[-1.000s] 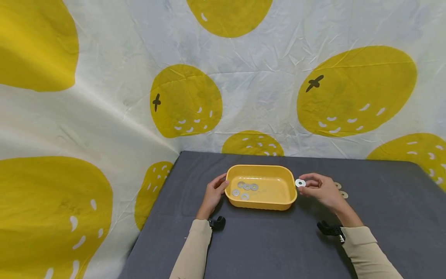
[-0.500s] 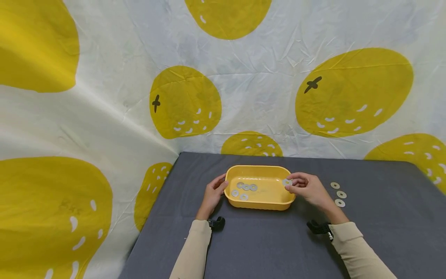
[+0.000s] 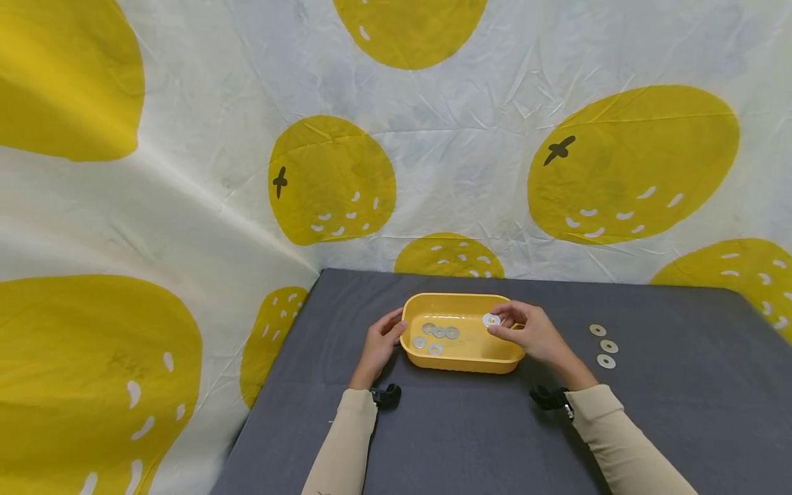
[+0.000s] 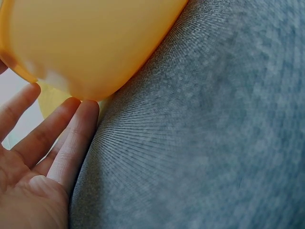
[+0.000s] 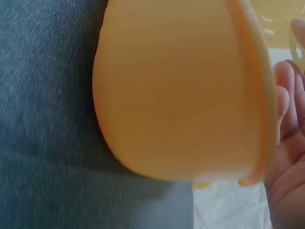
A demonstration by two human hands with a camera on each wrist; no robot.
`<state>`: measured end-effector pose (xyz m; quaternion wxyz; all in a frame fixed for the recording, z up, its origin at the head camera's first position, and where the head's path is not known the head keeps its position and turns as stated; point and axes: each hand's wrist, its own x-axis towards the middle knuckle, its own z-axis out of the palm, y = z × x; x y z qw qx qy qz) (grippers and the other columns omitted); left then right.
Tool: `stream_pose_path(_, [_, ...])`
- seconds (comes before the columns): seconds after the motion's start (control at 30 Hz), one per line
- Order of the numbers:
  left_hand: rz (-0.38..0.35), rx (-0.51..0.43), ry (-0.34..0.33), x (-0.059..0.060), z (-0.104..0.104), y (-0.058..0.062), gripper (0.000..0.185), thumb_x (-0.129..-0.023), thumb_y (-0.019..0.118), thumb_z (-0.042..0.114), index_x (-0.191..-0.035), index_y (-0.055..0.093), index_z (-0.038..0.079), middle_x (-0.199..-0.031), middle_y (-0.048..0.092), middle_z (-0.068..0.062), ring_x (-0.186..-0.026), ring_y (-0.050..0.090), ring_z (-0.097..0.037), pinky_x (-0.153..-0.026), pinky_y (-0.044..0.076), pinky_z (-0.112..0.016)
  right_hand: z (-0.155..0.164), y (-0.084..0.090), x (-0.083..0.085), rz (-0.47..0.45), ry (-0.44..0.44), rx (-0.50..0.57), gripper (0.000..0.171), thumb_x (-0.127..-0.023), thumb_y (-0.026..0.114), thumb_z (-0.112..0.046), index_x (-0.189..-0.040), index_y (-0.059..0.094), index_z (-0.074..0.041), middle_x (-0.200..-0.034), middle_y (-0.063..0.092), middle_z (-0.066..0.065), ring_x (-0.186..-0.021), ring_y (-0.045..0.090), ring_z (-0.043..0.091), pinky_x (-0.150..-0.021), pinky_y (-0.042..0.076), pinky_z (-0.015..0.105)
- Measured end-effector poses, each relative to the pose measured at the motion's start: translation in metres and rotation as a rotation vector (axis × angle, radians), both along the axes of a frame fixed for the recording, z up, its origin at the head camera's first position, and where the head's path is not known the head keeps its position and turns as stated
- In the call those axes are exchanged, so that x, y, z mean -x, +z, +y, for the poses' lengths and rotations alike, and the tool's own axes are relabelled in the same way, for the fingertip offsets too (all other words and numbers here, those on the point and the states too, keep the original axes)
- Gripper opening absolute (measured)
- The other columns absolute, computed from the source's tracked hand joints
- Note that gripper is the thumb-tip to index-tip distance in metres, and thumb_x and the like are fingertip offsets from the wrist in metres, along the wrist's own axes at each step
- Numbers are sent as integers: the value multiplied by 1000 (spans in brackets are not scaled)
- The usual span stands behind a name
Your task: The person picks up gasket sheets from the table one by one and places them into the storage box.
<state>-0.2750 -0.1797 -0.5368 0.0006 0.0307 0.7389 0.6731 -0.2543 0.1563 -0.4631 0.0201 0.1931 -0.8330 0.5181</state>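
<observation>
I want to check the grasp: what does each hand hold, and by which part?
The right hand pinches a metal washer by its edge, above the yellow tray. The left hand holds nothing; its fingers rest against the tray's left end.

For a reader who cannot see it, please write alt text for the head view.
The right hand holds a washer over a yellow tray on a grey table; the left hand touches the tray's left side. Four washers lie inside, three more on the table.
</observation>
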Motion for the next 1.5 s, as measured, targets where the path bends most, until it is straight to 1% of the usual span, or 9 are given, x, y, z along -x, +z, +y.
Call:
stream_pose_path(0.1, [4, 1, -4, 0, -1, -1, 43, -102, 65, 31, -144, 61, 22, -133, 67, -15, -119, 66, -32, -90, 60, -31, -7, -1, 3, 16, 10, -7, 31, -88, 81, -14, -114, 70, -1, -87, 69, 11, -73, 62, 11, -60, 48, 23])
stream_pose_path(0.27, [1, 7, 1, 0, -1, 0, 42, -102, 65, 33, -142, 62, 25, -131, 68, -12, -116, 67, -27, -90, 60, -31, -20, -6, 10, 36, 17, -34, 30, -87, 83, -17, -112, 72, -3, -87, 70, 10, -73, 63, 11, -60, 49, 23])
stream_pose_path(0.43, [0, -1, 4, 1, -1, 0, 42, -101, 66, 34, -142, 63, 25, -131, 68, -12, -116, 67, -26, -89, 60, -30, -33, -7, 15, 41, 25, -35, 31, -87, 83, -17, -112, 72, -3, -90, 71, 9, -74, 64, 11, -62, 51, 24])
stream_pose_path(0.57, [15, -13, -4, 0, 0, -1, 45, -101, 66, 32, -144, 60, 20, -134, 67, -17, -119, 66, -32, -88, 59, -29, -40, -8, 16, 49, 60, -23, 31, -88, 82, -16, -114, 72, -2, -94, 71, 11, -76, 64, 14, -64, 53, 26])
stream_pose_path(0.67, [15, -22, -10, 0, 0, 0, 46, -102, 65, 30, -146, 59, 18, -136, 65, -20, -121, 65, -36, -87, 59, -27, -45, -8, 18, 51, 76, -44, 30, -88, 82, -16, -114, 73, -4, -97, 71, 11, -78, 64, 15, -64, 54, 27])
stream_pose_path(0.77, [2, -34, -16, 1, 0, 1, 47, -103, 64, 26, -148, 57, 15, -138, 63, -23, -123, 63, -39, -87, 59, -27, -49, -9, 21, 53, 80, -79, 31, -87, 83, -18, -114, 74, -6, -100, 73, 10, -78, 64, 14, -65, 54, 26])
stream_pose_path(0.97, [-21, -53, -50, 3, -2, 4, 47, -103, 62, 16, -148, 54, 6, -138, 61, -29, -125, 61, -46, -89, 60, -33, -52, -11, 30, 69, 166, -165, 31, -87, 82, -19, -114, 75, -6, -98, 74, 7, -81, 65, 15, -68, 53, 26])
stream_pose_path(1.2, [5, -51, -18, 0, 1, 4, 46, -103, 64, 22, -147, 56, 12, -138, 63, -24, -124, 62, -42, -89, 60, -33, -55, -15, 38, 67, 255, -233, 32, -87, 82, -19, -113, 75, -3, -91, 71, 3, -78, 63, 14, -68, 53, 26])
stream_pose_path(1.5, [1, -26, 3, 1, 0, -1, 41, -103, 64, 28, -143, 61, 22, -134, 67, -14, -118, 67, -28, -86, 59, -29, -59, -22, 41, 34, 275, -299, 29, -87, 82, -16, -112, 75, -4, -88, 69, 2, -72, 58, 12, -66, 49, 24])
